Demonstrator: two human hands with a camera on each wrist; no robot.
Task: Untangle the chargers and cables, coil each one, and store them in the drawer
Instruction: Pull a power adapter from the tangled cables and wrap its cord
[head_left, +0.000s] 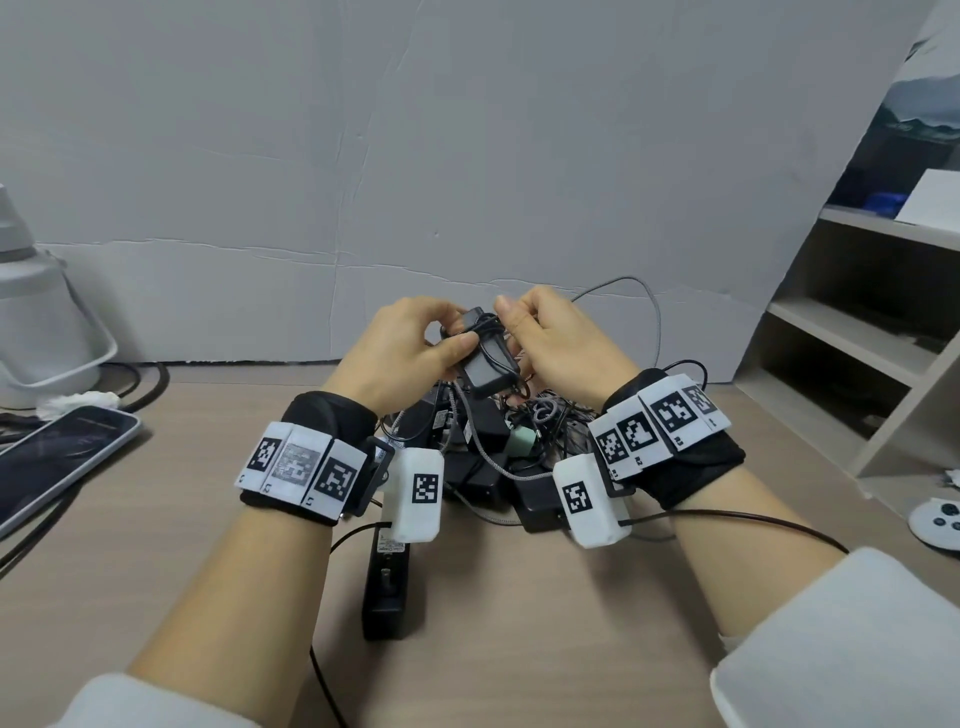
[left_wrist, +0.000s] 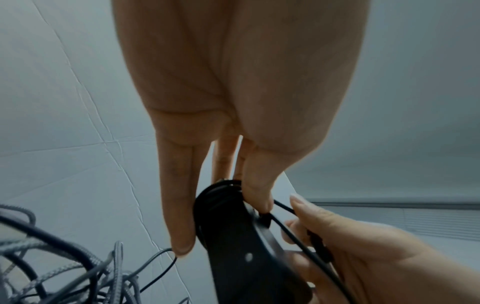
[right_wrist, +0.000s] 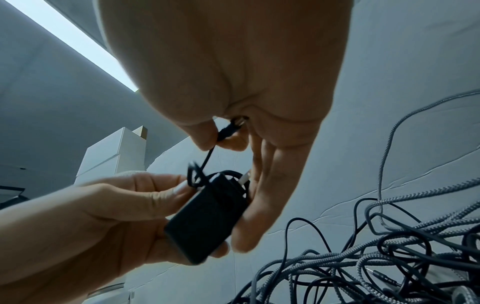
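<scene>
Fingers of left hand (head_left: 402, 345) grip a black charger (head_left: 485, 358); right hand (head_left: 553, 343) pinches its cord (right_wrist: 211, 152). Best wrap snugly, tucking the end.

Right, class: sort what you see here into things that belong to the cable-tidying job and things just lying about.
Part of the job:
- black charger, held by left hand and right hand
- its thin black cable, pinched by the right hand
- tangled pile of cables and chargers
- long black adapter

Just lying about:
- phone
- white jug
- shelf unit
</scene>
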